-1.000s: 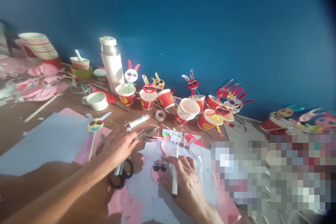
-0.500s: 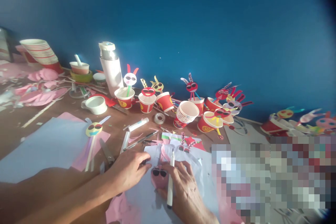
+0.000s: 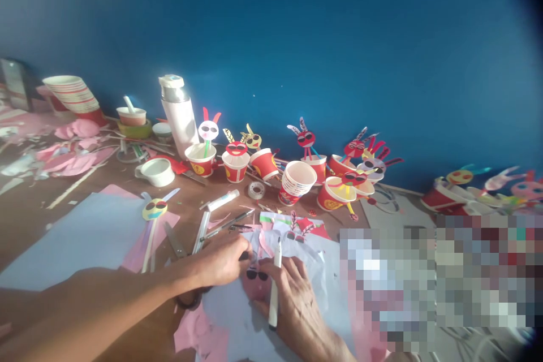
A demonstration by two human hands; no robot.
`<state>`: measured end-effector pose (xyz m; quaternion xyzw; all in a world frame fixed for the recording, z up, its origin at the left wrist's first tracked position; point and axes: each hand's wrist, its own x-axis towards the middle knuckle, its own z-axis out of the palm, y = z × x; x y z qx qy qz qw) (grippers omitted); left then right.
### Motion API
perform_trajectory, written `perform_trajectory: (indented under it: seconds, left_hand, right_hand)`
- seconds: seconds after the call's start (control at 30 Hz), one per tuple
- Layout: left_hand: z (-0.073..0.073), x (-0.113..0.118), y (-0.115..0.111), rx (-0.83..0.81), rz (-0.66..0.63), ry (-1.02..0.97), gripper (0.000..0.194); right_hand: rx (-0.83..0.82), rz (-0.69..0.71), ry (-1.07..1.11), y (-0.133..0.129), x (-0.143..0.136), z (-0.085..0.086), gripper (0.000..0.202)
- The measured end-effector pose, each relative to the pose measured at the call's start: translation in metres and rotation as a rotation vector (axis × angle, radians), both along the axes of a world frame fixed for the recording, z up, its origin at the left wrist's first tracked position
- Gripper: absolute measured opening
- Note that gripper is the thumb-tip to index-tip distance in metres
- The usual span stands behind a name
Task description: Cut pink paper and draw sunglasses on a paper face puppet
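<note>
My right hand [image 3: 294,300] is closed round a white marker [image 3: 275,288], its dark tip pointing up, and its fingers rest beside a pink paper face [image 3: 254,287] with black sunglasses. My left hand [image 3: 224,257] is closed just left of the face's top, pinching a small dark thing that I cannot make out. Under both hands lies a pale blue-white sheet [image 3: 224,322]. Scissors [image 3: 175,239] lie beneath my left forearm, their blades showing. To the left, a yellow paper face [image 3: 155,209] on strips rests on pink paper.
Red paper cups [image 3: 201,161] with paper figures line the wall beside a white bottle [image 3: 180,119]. Tape [image 3: 256,190], a glue stick [image 3: 223,199] and pens lie ahead of my hands. Stacked cups [image 3: 72,93] and pink scraps [image 3: 80,153] are at the left. The lower right is pixelated.
My left hand has moved slightly right and up, closer to the top of the pink face, and its fingers have closed. More of the scissors shows. The view has shifted slightly.
</note>
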<state>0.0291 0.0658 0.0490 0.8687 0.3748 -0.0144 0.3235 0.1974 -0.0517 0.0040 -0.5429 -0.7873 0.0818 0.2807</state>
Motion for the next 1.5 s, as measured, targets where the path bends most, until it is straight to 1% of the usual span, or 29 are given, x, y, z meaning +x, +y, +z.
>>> perform_trajectory:
  seconds: [0.23,0.3,0.37,0.43,0.53,0.6,0.67,0.9,1.07,1.27,1.5]
  left_hand:
    - [-0.002,0.002,0.002,-0.051,-0.019,-0.015,0.01]
    - [-0.002,0.002,0.003,-0.067,-0.01,-0.018,0.012]
    - [-0.002,0.001,0.004,-0.086,0.001,-0.022,0.014]
    - [0.0,0.001,0.005,-0.101,0.012,-0.033,0.017]
    - [0.003,0.002,0.005,-0.11,0.025,-0.055,0.018]
    - [0.004,0.002,0.004,-0.113,0.032,-0.066,0.018]
    - [0.005,0.002,0.002,-0.113,0.039,-0.074,0.018]
    - [0.007,0.004,0.0,-0.095,0.062,-0.09,0.017]
    - [0.009,0.005,0.001,-0.099,0.065,-0.084,0.017]
    - [0.006,0.004,0.002,-0.111,0.052,-0.093,0.017]
    - [0.003,0.003,0.003,-0.14,0.055,-0.103,0.019]
  right_hand:
    - [-0.002,0.017,0.028,-0.001,0.0,-0.001,0.053]
    - [-0.012,0.008,0.051,0.0,0.002,-0.002,0.054]
    - [-0.022,-0.03,0.11,0.0,0.005,-0.003,0.052]
    - [-0.023,-0.104,0.196,0.001,0.009,-0.003,0.043]
    - [-0.039,-0.218,0.307,0.002,0.013,-0.002,0.023]
    - [-0.051,-0.255,0.351,0.003,0.014,-0.001,0.015]
    - [-0.047,-0.271,0.372,0.003,0.014,0.0,0.012]
    - [-0.016,-0.251,0.37,0.005,0.01,0.004,0.015]
    - [-0.021,-0.234,0.371,0.006,0.009,0.008,0.014]
    - [-0.007,-0.217,0.374,0.005,0.008,0.01,0.017]
    - [-0.09,-0.226,0.397,0.005,0.01,0.005,0.017]
